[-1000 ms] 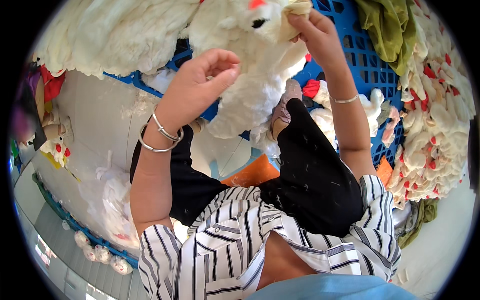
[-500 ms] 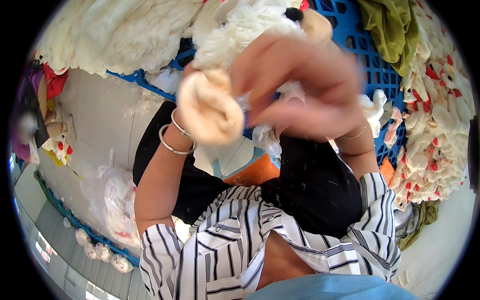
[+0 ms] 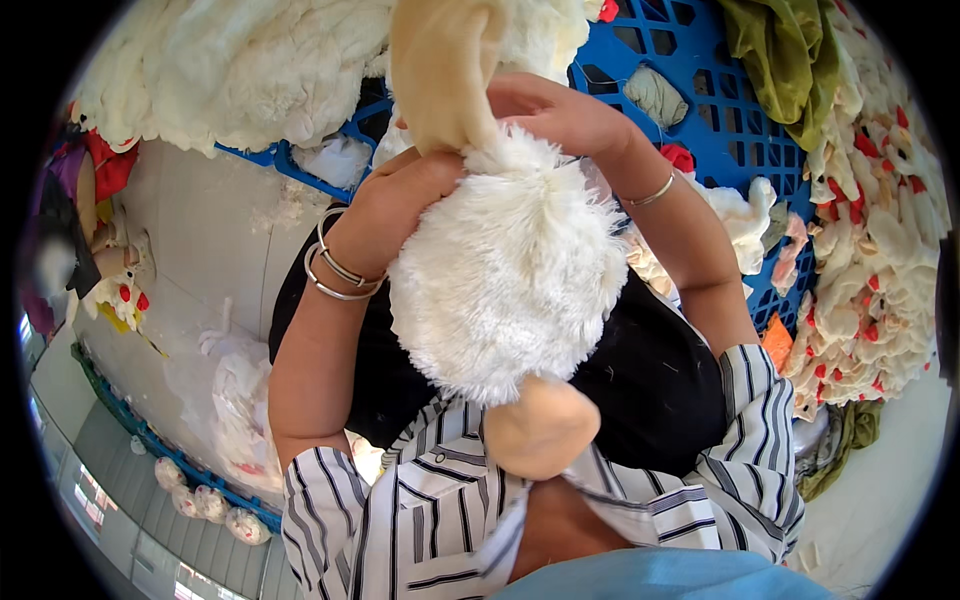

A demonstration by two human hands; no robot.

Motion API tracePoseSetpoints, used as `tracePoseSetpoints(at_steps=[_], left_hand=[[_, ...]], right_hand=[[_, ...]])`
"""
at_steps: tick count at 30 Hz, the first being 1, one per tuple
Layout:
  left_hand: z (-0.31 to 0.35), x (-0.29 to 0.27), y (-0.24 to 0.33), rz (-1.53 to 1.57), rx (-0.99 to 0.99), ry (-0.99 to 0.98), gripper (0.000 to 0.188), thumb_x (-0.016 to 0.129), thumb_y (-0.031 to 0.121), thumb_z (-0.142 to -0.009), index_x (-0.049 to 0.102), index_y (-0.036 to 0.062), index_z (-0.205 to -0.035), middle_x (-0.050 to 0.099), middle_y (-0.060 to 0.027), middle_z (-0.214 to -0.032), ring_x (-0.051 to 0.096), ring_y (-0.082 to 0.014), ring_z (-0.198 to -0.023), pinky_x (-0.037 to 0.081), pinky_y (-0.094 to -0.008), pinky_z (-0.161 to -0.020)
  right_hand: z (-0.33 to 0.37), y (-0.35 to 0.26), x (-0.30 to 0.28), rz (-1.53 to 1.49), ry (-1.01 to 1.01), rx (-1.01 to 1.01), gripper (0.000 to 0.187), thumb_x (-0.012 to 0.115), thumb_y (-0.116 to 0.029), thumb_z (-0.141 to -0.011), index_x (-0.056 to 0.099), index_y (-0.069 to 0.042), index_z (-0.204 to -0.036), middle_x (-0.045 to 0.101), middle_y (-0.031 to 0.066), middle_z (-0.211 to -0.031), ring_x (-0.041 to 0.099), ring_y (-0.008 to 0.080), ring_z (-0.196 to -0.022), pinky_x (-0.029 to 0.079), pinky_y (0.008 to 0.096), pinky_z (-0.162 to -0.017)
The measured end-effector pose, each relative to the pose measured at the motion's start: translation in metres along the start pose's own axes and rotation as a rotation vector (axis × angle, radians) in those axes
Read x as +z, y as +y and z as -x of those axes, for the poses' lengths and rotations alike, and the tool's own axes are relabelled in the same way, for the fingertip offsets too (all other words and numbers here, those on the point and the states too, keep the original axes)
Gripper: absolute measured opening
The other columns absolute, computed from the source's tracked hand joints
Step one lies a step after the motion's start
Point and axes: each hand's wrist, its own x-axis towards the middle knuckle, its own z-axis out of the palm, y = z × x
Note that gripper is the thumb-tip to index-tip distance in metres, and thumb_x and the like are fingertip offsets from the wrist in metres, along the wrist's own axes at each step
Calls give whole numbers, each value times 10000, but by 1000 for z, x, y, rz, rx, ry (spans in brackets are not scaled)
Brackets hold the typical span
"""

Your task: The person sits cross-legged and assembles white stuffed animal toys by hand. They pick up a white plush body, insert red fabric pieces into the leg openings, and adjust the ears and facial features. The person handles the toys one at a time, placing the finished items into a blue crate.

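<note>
My feed shows the left hand (image 3: 412, 195) angled inward, clenched on the white plush toy (image 3: 505, 270); the right hand (image 3: 552, 112) arches behind it, fingertips hidden, grip unclear.

My plush piece (image 3: 505, 270) is white with a peach tip; above it, cream fabric (image 3: 440, 80). Below it, my shirt (image 3: 400, 515) is white, dark-striped. Left of it, my 2 bracelets (image 3: 345, 297) gleam silver; right, olive cloth (image 3: 785, 60).

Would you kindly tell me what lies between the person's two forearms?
In the head view, a white fluffy plush piece lies between them, with black trousers behind.
</note>
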Motion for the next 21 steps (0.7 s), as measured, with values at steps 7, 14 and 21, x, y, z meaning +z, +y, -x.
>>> tracePoseSetpoints(at_steps=[7,14,21], left_hand=[[-11,17,2,-15,-98,50,411,569,324,-940,586,2,-1196,614,-55,-1109,549,-117,-1062,457,-264,-882],[-35,4,-4,-429,22,72,475,598,269,-917,506,3,-1300,578,-63,-1208,508,-148,-1134,431,-307,-946],[-24,23,-22,-924,451,-68,928,780,287,-708,269,-23,-1419,403,-237,-1392,400,-361,-1311,317,-398,-1101]], right_hand=[[3,-21,36,-293,-22,-130,435,581,-213,-916,535,73,-1241,588,141,-1228,541,198,-1156,402,316,-1004],[9,-3,21,-531,718,-292,275,551,-220,-911,607,49,-909,649,106,-960,615,190,-952,483,326,-900],[18,-43,-17,-683,964,-631,248,420,-256,-1001,508,-102,-827,543,46,-815,531,203,-795,479,330,-733]])
